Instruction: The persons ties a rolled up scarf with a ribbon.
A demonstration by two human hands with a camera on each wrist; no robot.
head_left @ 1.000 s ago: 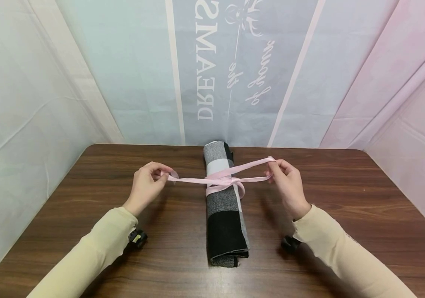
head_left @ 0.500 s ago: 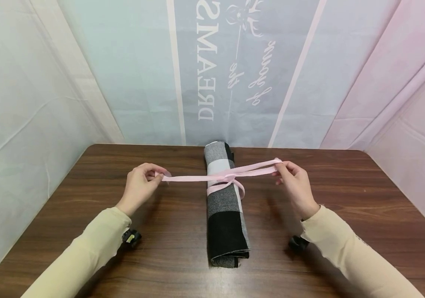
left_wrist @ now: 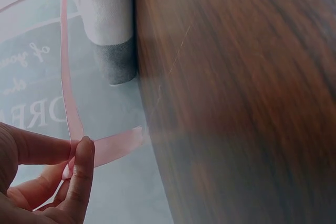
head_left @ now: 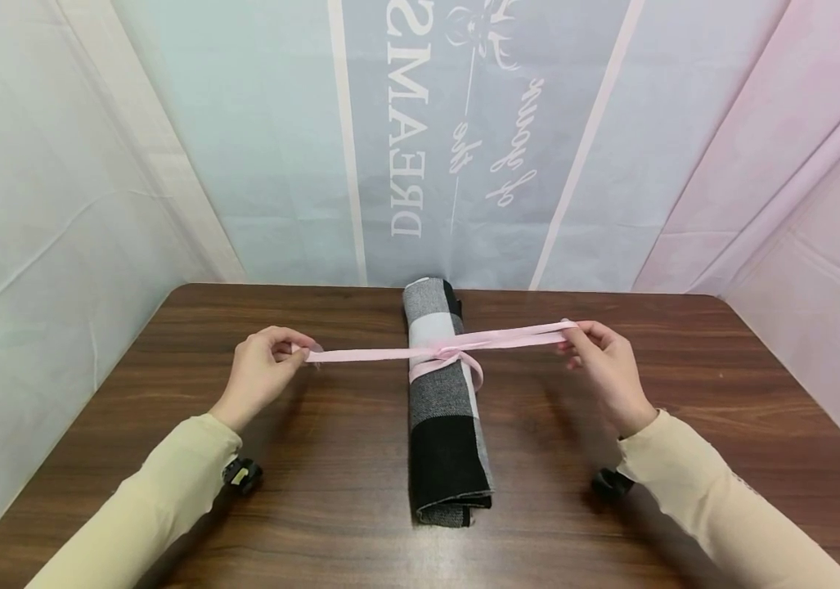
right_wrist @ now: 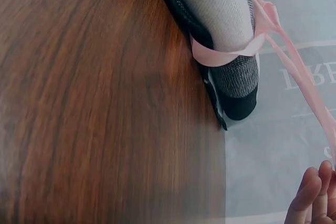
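Note:
A rolled cloth (head_left: 447, 454) in black, grey and white checks lies lengthwise in the middle of the table. Round it runs a pink ribbon (head_left: 361, 355), crossed or knotted on top; which of the two I cannot tell. My left hand (head_left: 261, 368) pinches one end between thumb and fingers, and a short tail of ribbon (left_wrist: 121, 145) sticks out past the fingertips in the left wrist view. On the other side my right hand (head_left: 607, 368) pinches a doubled stretch of ribbon (right_wrist: 302, 80). Both sides are stretched out above the roll.
The brown wooden table (head_left: 169, 507) has its far edge against a printed backdrop cloth (head_left: 287, 164). Pale curtains (head_left: 29, 245) hang at both sides. A small black device is worn under each wrist.
Both hands have moved outward, away from each other, still pinching the ribbon. The loop on the right has narrowed into two nearly parallel strands. The roll has stayed in place.

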